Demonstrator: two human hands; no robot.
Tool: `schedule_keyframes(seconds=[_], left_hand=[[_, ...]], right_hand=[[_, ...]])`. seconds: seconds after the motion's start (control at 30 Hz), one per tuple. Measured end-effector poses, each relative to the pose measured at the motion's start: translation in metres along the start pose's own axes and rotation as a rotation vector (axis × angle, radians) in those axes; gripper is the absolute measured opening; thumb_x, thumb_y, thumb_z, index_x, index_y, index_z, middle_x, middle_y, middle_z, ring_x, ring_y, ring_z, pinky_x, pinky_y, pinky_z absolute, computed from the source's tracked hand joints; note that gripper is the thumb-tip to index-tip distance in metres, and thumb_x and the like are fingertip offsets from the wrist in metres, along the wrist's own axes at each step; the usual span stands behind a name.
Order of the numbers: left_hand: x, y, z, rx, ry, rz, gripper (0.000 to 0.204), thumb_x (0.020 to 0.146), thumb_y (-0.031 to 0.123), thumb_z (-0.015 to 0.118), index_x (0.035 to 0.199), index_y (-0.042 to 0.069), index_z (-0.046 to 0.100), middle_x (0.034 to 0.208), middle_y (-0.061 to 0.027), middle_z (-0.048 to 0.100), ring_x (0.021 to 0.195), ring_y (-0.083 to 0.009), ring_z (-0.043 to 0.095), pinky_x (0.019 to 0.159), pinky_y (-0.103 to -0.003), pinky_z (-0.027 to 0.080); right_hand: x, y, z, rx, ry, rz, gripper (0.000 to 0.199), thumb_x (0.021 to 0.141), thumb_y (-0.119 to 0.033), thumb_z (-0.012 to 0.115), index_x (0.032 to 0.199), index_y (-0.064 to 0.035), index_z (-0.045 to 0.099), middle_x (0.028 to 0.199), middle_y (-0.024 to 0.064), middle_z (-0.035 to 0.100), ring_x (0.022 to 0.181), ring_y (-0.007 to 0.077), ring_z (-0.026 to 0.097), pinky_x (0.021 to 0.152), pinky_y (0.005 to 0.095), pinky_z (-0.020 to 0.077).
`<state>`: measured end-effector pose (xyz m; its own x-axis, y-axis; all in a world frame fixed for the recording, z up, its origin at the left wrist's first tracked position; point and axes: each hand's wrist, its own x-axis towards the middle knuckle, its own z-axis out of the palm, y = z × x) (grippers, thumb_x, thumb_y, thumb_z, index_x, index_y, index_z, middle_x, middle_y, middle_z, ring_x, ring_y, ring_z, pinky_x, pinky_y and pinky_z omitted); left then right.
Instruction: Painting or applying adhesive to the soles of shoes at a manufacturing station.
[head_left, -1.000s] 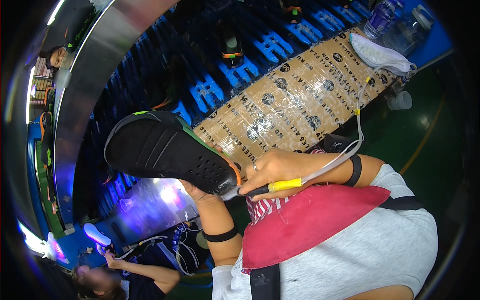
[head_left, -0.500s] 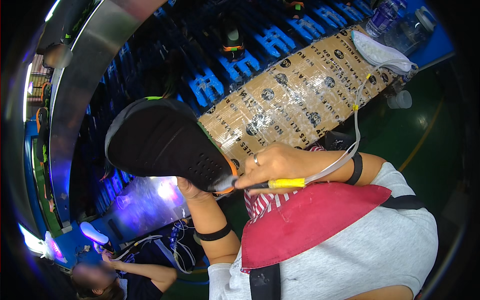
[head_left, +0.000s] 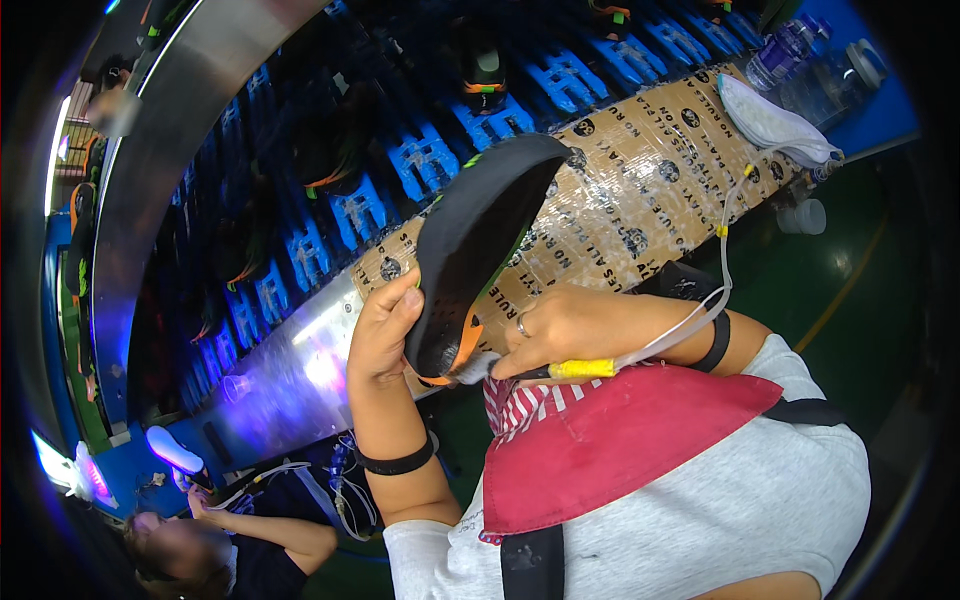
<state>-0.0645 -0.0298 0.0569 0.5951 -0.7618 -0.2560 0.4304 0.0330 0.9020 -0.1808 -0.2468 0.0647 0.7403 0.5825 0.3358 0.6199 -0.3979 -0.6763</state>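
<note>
My left hand [head_left: 382,330] grips a black shoe upper [head_left: 462,250] near its heel, thumb on the side. The shoe upper is tilted, toe pointing up and to the right; its heel has orange edging and its underside shows small holes. In my right hand [head_left: 550,325] is a brush [head_left: 582,369] with a yellow-wrapped handle and a clear tube running from it. Its pale bristles touch or almost touch the orange heel edge. The fingers of my right hand partly cover the brush's dark shaft.
Printed cardboard [head_left: 650,210] covers the bench ahead. At its right end lie a white shoe sole [head_left: 765,115], a bottle [head_left: 780,55] and a clear jar [head_left: 845,80]. Blue racks [head_left: 425,165] carrying dark shoes run beyond. A co-worker's arm [head_left: 265,530] is at lower left.
My left hand has turned the shoe upper from underside-facing to tilted on edge, its toe swinging up and right. My right hand and brush stay by the heel, shifted slightly.
</note>
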Motion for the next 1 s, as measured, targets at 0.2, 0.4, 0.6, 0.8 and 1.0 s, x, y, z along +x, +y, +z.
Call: schedule_keyframes(seconds=[0.2, 0.4, 0.6, 0.8, 1.0], left_hand=[[0.011, 0.012, 0.018, 0.053, 0.019, -0.100, 0.043, 0.086, 0.021, 0.056, 0.121, -0.004, 0.047, 0.108, -0.0102, 0.058, 0.092, -0.0132, 0.056, 0.082, -0.025, 0.044], [0.011, 0.016, 0.015, 0.184, -0.002, -0.204, 0.038, 0.088, 0.021, 0.054, 0.118, -0.002, 0.051, 0.102, -0.0083, 0.060, 0.089, -0.0110, 0.057, 0.079, -0.023, 0.045], [0.010, 0.021, 0.018, 0.243, 0.009, -0.270, 0.039, 0.088, 0.024, 0.054, 0.118, -0.001, 0.052, 0.098, -0.0066, 0.062, 0.083, -0.0082, 0.056, 0.074, -0.022, 0.046], [0.010, 0.019, 0.016, 0.252, 0.019, -0.269, 0.042, 0.089, 0.027, 0.052, 0.120, -0.001, 0.049, 0.098, -0.0062, 0.061, 0.081, -0.0076, 0.056, 0.072, -0.021, 0.047], [0.005, -0.020, -0.003, -0.063, 0.368, 0.248, 0.043, 0.092, 0.025, 0.041, 0.128, 0.001, 0.037, 0.125, -0.0122, 0.046, 0.108, -0.0200, 0.051, 0.091, -0.032, 0.042]], right_hand=[[0.006, 0.001, 0.005, 0.044, 0.122, -0.003, 0.030, 0.072, -0.007, 0.058, 0.100, -0.0136, 0.063, 0.070, 0.0042, 0.054, 0.064, 0.0197, 0.058, 0.055, 0.0289, 0.0464], [0.005, 0.003, 0.005, 0.031, -0.012, -0.019, 0.030, 0.069, -0.005, 0.060, 0.098, -0.0114, 0.064, 0.071, 0.0036, 0.055, 0.063, 0.0194, 0.057, 0.055, 0.0289, 0.0461], [0.013, 0.004, 0.009, 0.067, 0.239, -0.048, 0.020, 0.070, -0.010, 0.062, 0.089, -0.0148, 0.065, 0.065, 0.0061, 0.056, 0.060, 0.0224, 0.058, 0.054, 0.0334, 0.0459], [0.007, 0.006, 0.006, 0.111, 0.033, -0.084, 0.030, 0.067, -0.006, 0.064, 0.097, -0.0092, 0.063, 0.067, 0.0050, 0.055, 0.059, 0.0212, 0.057, 0.053, 0.0300, 0.0456], [0.005, 0.003, -0.014, 0.338, 0.245, 0.065, 0.027, 0.068, -0.006, 0.071, 0.094, -0.0046, 0.066, 0.070, 0.0089, 0.061, 0.057, 0.0190, 0.058, 0.051, 0.0270, 0.0445]])
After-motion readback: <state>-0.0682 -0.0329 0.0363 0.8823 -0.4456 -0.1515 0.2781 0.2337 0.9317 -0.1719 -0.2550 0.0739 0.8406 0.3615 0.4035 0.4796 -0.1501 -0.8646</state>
